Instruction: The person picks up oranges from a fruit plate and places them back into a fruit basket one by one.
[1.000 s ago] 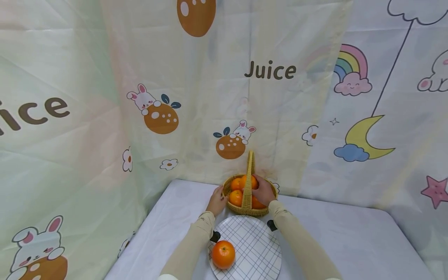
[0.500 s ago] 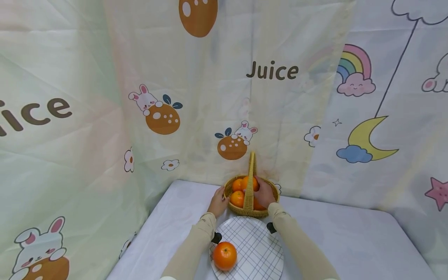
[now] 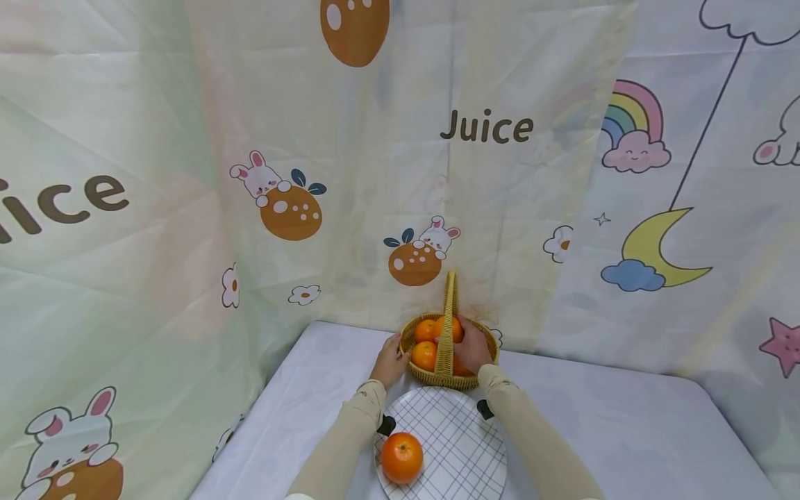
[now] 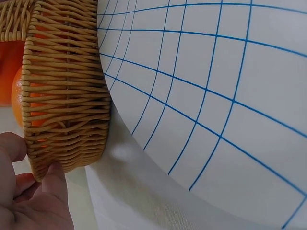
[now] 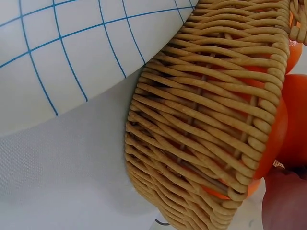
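Note:
A woven basket (image 3: pixel 431 378) with an arched handle (image 3: pixel 446 333) stands at the back of the table, holding several oranges (image 3: pixel 423 355). My left hand (image 3: pixel 389 362) grips the basket's left rim; in the left wrist view its fingers (image 4: pixel 53 184) press against the wicker wall. Reaching over the right rim, my right hand (image 3: pixel 473 345) grips an orange (image 3: pixel 455 329) inside the basket, behind the handle. Only a small part of that hand shows in the right wrist view, beside the oranges (image 5: pixel 295 120). One orange (image 3: pixel 402 457) lies on the left part of a checked plate (image 3: pixel 459 444).
The plate sits directly in front of the basket, between my forearms. A white cloth covers the table (image 3: pixel 600 417). Printed fabric walls (image 3: pixel 350 173) rise close behind the basket and along the left side.
The view has shifted slightly. Both hands keep their places at the basket, and the orange on the plate stays where it was.

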`<state>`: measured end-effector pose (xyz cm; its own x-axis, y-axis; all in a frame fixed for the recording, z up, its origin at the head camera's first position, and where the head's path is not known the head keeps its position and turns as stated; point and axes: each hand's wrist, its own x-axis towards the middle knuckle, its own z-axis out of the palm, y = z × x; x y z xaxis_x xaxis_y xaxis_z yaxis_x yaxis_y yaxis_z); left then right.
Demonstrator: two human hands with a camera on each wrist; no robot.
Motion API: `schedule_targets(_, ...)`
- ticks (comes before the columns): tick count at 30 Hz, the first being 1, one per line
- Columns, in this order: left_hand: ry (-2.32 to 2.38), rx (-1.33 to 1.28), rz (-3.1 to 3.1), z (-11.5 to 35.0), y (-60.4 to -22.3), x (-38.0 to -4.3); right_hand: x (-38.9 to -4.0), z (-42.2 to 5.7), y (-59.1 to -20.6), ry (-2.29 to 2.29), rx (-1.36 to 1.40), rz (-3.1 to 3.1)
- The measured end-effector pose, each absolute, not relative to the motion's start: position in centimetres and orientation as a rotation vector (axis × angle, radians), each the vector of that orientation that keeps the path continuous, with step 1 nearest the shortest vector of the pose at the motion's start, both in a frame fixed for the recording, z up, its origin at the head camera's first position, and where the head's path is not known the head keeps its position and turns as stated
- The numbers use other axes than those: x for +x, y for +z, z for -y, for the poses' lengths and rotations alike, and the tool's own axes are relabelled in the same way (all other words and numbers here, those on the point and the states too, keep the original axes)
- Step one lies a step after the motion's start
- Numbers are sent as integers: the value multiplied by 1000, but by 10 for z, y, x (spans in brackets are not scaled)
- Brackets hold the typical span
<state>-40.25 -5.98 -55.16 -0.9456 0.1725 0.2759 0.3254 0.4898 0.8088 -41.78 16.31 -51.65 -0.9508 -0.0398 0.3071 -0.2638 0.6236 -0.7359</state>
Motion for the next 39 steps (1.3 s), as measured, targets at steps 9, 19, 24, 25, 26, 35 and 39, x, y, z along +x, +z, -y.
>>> schedule_targets(9, -1434, -418, 2591, 59, -550, -403, -417, -169, -519, 1250, 251, 2561)
schedule_targets(19, -1436, -426, 2592, 57, -546, -397, -404, -185, -515, 1269, 165, 2621)
schedule_targets(24, -1434, -436, 2590, 57, -545, -397, -393, -195, -512, 1300, 208, 2605)
schedule_targets(25, -1435, -441, 2588, 57, -545, -398, -390, -197, -512, 1295, 237, 2594)
schedule_targets(26, -1435, -442, 2589, 58, -545, -398, -388, -199, -513, 1281, 262, 2590)
schedule_targets(35, -1430, -425, 2590, 58, -547, -400, -349, -210, -523, 1296, 364, 2589)
schedule_targets(39, -1464, -411, 2582, 57, -547, -400, -333, -209, -527, 1335, 377, 2581)
